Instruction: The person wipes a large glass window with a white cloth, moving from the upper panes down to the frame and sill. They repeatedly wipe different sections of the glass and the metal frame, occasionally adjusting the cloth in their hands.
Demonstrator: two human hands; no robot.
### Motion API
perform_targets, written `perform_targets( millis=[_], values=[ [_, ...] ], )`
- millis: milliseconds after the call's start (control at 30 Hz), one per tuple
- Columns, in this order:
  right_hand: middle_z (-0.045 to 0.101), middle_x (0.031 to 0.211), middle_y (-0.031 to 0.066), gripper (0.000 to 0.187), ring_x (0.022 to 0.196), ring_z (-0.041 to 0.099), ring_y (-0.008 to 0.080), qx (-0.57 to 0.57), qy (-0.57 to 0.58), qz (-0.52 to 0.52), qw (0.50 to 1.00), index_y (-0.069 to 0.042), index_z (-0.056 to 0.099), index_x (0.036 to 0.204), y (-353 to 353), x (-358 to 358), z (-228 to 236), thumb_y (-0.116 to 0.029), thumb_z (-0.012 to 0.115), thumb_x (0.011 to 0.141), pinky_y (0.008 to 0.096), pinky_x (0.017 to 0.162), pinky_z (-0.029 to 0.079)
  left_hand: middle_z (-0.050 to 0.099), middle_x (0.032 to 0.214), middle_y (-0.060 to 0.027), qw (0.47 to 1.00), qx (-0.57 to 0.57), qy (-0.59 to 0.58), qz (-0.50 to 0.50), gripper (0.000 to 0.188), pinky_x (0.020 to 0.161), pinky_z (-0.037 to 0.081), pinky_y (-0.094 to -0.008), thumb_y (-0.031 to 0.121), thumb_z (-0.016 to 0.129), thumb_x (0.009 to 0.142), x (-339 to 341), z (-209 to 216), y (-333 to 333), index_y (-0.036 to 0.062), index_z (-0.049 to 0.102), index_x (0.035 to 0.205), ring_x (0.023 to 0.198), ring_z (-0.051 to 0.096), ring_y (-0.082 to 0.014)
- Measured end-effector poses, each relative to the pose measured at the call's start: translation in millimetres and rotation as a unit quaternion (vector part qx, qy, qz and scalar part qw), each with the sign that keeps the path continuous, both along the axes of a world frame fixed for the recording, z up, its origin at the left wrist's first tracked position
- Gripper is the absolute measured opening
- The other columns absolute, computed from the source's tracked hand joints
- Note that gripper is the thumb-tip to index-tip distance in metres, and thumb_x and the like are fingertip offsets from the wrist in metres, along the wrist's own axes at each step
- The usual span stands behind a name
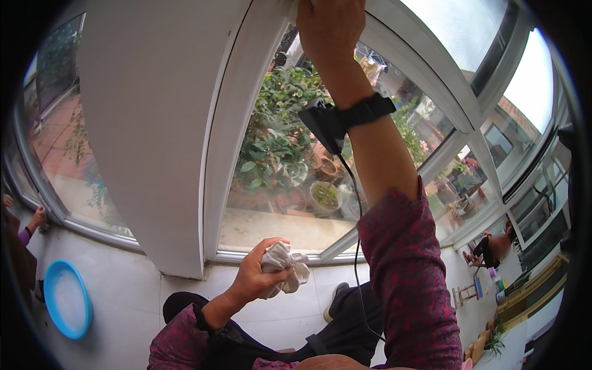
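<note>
"Since size sets the order, what comes first?"

"White-framed window (pixel 225 154), plants showing through its glass. Wide white pillar (pixel 154 123) just left of it, likely structural, standing between two glazed stretches."

"Next?"

"Another person (pixel 17 259), partly cut off at the left rim. Then a blue basin (pixel 88 308) on the tiled floor (pixel 132 290), set near that person, well apart from the wearer's hands. Off to the side, so probably placed there to keep foot room. Contents unclear: looks pale inside."

"Hands?"

"Right hand (pixel 333 31) is raised high at the window frame, arm stretched up. Fingertips run out at the upper edge, so can't tell whether that grip is clenched, released or holding something. Might be steadying against the frame; a guess."

"Left?"

"Left hand (pixel 259 271) is low, in front of the window's bottom edge. Its grip is closed around a white cloth (pixel 296 271), bunched, folds sticking out past the fingers. Bunching probably stops it trailing."

"Anything smaller?"

"Black device (pixel 324 123) strapped at the right wrist, presumably so the fingers stay free. Thin black cable (pixel 357 246) hangs from it toward the lap, slack, likely to allow reach."
</note>
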State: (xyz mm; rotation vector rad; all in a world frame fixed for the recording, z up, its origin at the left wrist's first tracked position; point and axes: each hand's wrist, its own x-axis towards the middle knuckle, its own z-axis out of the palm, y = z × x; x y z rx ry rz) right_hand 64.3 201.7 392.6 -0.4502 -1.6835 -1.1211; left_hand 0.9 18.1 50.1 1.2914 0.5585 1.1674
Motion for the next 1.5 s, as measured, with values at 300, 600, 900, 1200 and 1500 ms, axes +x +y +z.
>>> perform_targets(
  millis=[300,600,900,1200,1500],
  values=[
    [0.052,0.133,0.0026,0.045,0.118,0.05,0.0264,-0.129,-0.097,-0.003,0.987,-0.018,0.067,0.124,18,12,-221,-0.005,0.057,0.082,0.04,0.093,0.048,0.061,0.106,-0.0048,1.0,0.014,0.014,0.012,0.053,0.089,0.049,-0.0306,0.009,0.078,0.077,-10,11,-9,0.0074,0.055,0.125,0.096,0.058,-0.0138],
    [0.062,0.114,0.0102,0.042,0.106,0.058,0.0295,-0.209,0.048,0.063,0.975,-0.01,0.07,0.112,-14,37,-218,0.0,0.061,0.072,0.0405,0.089,0.051,0.06,0.11,-0.0053,0.999,0.012,0.04,0.028,0.053,0.089,0.048,-0.0312,0.01,0.078,0.079,-11,10,-10,0.008,0.055,0.127,0.1,0.058,-0.0147],
    [0.049,0.137,0.0177,0.057,0.125,0.047,0.0367,-0.074,0.079,-0.01,0.994,-0.004,0.056,0.133,24,11,-165,0.004,0.052,0.078,0.0458,0.104,0.039,0.059,0.114,-0.0047,0.999,-0.005,0.044,0.009,0.054,0.092,0.047,-0.0297,0.002,0.075,0.079,-12,18,-11,0.0062,0.053,0.128,0.103,0.057,-0.0125],
    [0.049,0.14,0.0068,0.039,0.13,0.048,0.0237,-0.268,-0.161,0.009,0.95,-0.007,0.067,0.119,-25,70,-353,-0.006,0.059,0.08,0.0384,0.102,0.041,0.061,0.101,-0.0028,0.999,-0.035,-0.002,0.015,0.053,0.08,0.049,-0.0252,0.004,0.075,0.079,-12,19,-13,0.0065,0.054,0.127,0.087,0.057,-0.0084],
    [0.062,0.12,0.0127,0.053,0.112,0.054,0.0349,-0.025,0.019,0.008,0.999,-0.014,0.067,0.12,5,91,-110,0.007,0.057,0.073,0.045,0.097,0.043,0.06,0.104,-0.0038,1.0,-0.021,0.004,0.014,0.054,0.083,0.05,-0.0277,0.007,0.078,0.079,-14,18,-11,0.0077,0.054,0.127,0.09,0.059,-0.0117]
  ],
)
